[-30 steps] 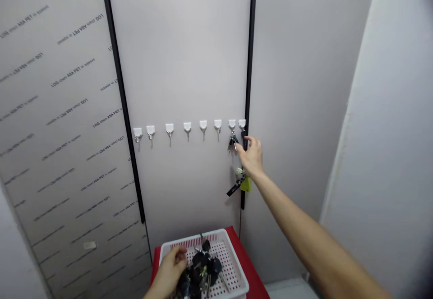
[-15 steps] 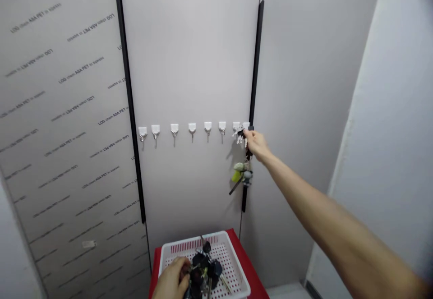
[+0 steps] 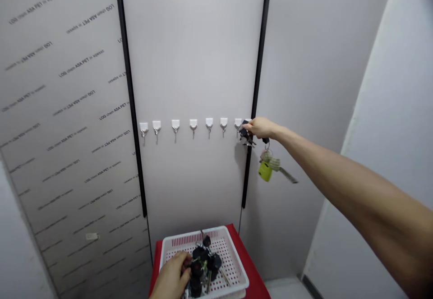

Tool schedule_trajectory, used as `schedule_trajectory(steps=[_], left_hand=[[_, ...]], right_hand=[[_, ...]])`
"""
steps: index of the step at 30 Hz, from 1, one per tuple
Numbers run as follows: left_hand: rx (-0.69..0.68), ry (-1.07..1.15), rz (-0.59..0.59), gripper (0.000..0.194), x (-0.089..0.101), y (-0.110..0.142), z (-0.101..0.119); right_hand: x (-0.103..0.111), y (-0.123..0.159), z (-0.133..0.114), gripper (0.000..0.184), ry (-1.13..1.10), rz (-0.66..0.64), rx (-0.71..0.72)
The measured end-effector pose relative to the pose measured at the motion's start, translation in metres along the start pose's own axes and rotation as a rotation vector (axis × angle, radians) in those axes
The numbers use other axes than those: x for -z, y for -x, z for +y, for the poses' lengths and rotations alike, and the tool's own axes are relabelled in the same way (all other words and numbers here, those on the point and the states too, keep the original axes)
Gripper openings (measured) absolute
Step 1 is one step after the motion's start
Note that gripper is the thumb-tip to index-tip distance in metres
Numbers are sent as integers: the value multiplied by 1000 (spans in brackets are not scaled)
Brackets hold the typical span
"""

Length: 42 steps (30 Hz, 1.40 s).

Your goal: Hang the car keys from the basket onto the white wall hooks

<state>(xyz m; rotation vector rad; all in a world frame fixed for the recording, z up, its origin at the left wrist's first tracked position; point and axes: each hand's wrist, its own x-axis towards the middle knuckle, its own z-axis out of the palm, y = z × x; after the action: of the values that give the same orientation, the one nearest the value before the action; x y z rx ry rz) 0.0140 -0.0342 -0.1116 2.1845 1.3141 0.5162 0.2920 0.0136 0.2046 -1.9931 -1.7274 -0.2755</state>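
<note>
My right hand [image 3: 262,128] is closed on a bunch of keys [image 3: 246,136] with black heads, held up at the two rightmost hooks. A yellow-green charm [image 3: 265,171] and a pale striped charm [image 3: 274,163] dangle below that hand, with a flat strap swinging out to the right. Whether the ring touches a hook is hidden by my fingers. Down at the left side of the white basket [image 3: 237,251], my left hand [image 3: 171,275] has its fingers curled on keys at the edge of a pile of black-headed keys [image 3: 203,263].
Several white adhesive hooks [image 3: 209,123] run in a row across the grey panel [image 3: 192,60]. Long black handles [image 3: 130,96] border the panel on both sides. The basket stands on a red surface [image 3: 255,276]. A white wall [image 3: 389,123] rises on the right.
My right hand has shifted slightly up and right, its wrist turned. The charms have swung from lower left of the hand to its lower right. My left hand stays at the basket.
</note>
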Motion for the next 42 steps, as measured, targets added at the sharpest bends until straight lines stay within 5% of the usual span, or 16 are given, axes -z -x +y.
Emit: schedule_trajectory(steps=[4,6,11,18,22,25,36,40,42], left_hand=[[-18,18,10,21,-1,0,-1],[-22,30,20,22,-1,1,-1],[-50,42,63,21,0,2,0],[-65,-5,92,22,-1,3,-4],[-56,-36,93,25,-3,3,-6],[-59,-45,98,25,-3,3,-6],[-35,68,67,22,-3,0,-5],[45,455,61,20,17,-16,11],[74,665,36,30,38,-27,31]], right_hand=[[6,-2,0,32,-382,393,-70],[6,0,-7,32,-610,461,-63],[-16,32,-34,29,-799,168,30],[-107,110,-48,31,-667,-270,176],[-161,141,-44,32,-636,-390,241],[-185,156,-41,35,-509,-362,335],[-222,201,-29,27,-80,-579,517],[-212,191,-27,26,-405,-525,472],[-199,177,-31,35,-688,-416,317]])
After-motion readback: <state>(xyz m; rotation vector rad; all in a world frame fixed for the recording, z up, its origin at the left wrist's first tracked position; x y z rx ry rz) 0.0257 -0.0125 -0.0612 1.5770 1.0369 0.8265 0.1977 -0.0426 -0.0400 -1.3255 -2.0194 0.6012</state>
